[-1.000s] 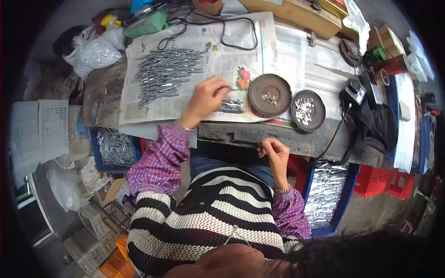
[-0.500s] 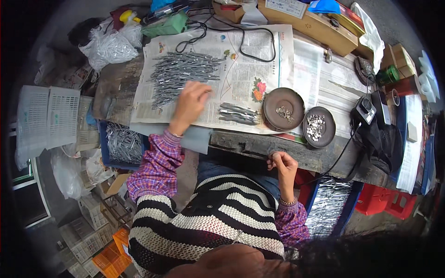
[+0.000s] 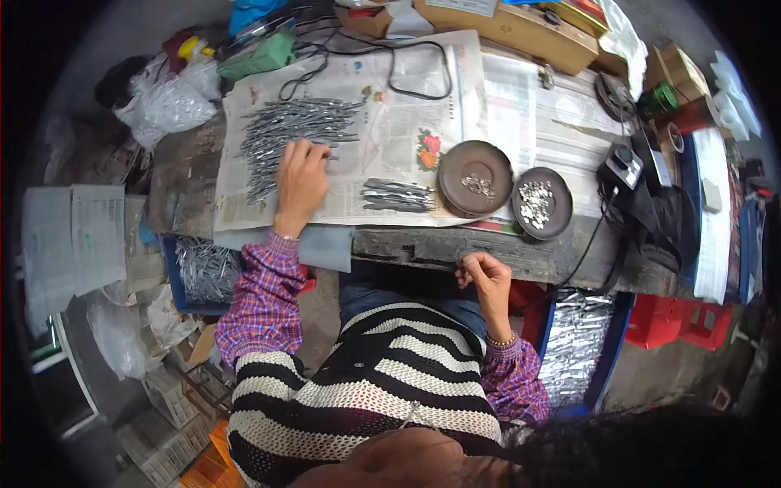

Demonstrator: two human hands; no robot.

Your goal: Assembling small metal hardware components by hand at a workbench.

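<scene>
My left hand (image 3: 299,183) lies flat on a large heap of thin grey metal pieces (image 3: 281,130), its fingers spread over the heap's lower edge. The heap rests on newspaper (image 3: 390,138) covering the workbench. A smaller bundle of the same pieces (image 3: 397,195) lies to the right of that hand. My right hand (image 3: 486,276) hovers in front of the bench's wooden front edge (image 3: 423,244), fingers curled together; I see nothing in it. Two round brown dishes (image 3: 452,167) (image 3: 561,221) hold small shiny metal bits.
A black cable (image 3: 415,85) loops across the newspaper at the back. Cardboard boxes (image 3: 521,28) line the far edge. A black device with cords (image 3: 626,167) sits at the right. Blue crates of metal pieces stand below the bench at left (image 3: 203,272) and right (image 3: 573,350).
My left hand has moved left, from beside the small bundle onto the large heap. My right hand has stayed at the bench's front edge.
</scene>
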